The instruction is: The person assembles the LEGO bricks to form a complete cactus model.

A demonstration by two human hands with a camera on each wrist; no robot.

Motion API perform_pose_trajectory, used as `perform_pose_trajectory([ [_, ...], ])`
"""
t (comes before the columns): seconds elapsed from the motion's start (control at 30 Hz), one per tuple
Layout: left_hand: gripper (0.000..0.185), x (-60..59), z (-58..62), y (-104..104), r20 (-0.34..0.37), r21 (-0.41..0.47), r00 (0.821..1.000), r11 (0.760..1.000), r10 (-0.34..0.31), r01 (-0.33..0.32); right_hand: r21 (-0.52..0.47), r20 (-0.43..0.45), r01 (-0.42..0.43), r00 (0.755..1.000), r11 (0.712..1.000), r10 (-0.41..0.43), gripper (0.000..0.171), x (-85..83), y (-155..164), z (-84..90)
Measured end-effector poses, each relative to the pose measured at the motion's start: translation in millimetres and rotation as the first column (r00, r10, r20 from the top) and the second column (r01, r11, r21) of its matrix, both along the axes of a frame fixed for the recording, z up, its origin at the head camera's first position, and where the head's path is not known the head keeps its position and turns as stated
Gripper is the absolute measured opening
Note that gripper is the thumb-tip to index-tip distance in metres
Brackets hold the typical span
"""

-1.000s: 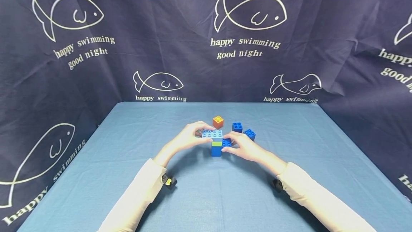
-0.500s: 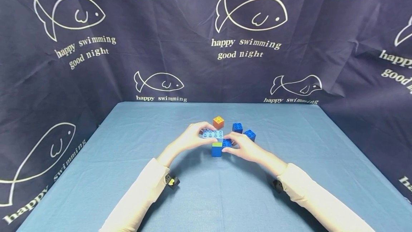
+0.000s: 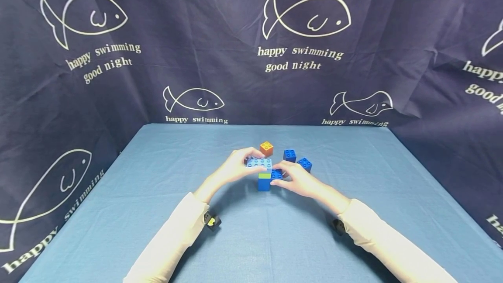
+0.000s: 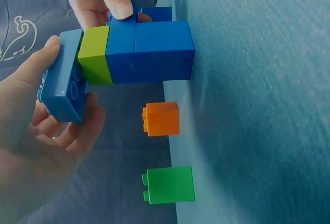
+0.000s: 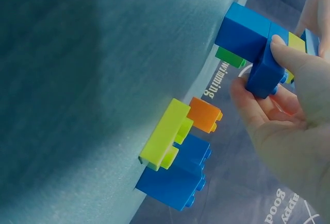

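My left hand (image 3: 233,165) pinches a light blue toy building brick (image 3: 259,163) between thumb and fingers. This brick sits atop a small stack, overhanging toward the left; whether it is fully pressed down I cannot tell. Under it comes a lime green brick (image 4: 95,56), then dark blue bricks (image 4: 165,51) down to the table. One dark blue brick (image 5: 266,74) juts out from the stack's right side, and my right hand (image 3: 300,180) grips it with the thumb on top and fingers below. Fingers partly hide the stack in the head view.
Behind the stack stands an orange brick (image 3: 266,148). Two dark blue bricks (image 3: 289,155) lie beyond my right hand. A green brick (image 4: 170,185) shows in the left wrist view, and a long lime brick (image 5: 166,134) in the right wrist view. Blue cloth (image 3: 267,243) covers the table.
My left wrist has shifted slightly to the right, and the left thumb has slid along the light blue brick's near side. The right hand holds nearly still.
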State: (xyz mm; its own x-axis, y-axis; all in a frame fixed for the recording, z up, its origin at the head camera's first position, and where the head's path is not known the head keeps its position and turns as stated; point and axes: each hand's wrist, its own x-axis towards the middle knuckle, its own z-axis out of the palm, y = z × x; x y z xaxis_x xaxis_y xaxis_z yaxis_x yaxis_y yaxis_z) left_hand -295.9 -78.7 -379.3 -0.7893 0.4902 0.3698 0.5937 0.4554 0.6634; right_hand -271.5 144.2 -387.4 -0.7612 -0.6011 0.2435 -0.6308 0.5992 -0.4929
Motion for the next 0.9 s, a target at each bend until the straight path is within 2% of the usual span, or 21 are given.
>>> perform_pose_trajectory([
  [0.33, 0.033, 0.7, 3.2, -1.3, 0.046, -0.026, 0.999, 1.0, 0.001, 0.0, -0.003, -0.024, -0.012, 1.0, 1.0, 0.012, 0.04, -1.4, -0.5, -1.1],
  [0.9, 0.034, 1.0, 9.6, -4.2, -0.013, -0.084, 1.0, 0.996, -0.013, 0.012, -0.007, -0.029, -0.011, 1.0, 1.0, 0.011, 0.04, -1.7, -1.2, -1.9],
])
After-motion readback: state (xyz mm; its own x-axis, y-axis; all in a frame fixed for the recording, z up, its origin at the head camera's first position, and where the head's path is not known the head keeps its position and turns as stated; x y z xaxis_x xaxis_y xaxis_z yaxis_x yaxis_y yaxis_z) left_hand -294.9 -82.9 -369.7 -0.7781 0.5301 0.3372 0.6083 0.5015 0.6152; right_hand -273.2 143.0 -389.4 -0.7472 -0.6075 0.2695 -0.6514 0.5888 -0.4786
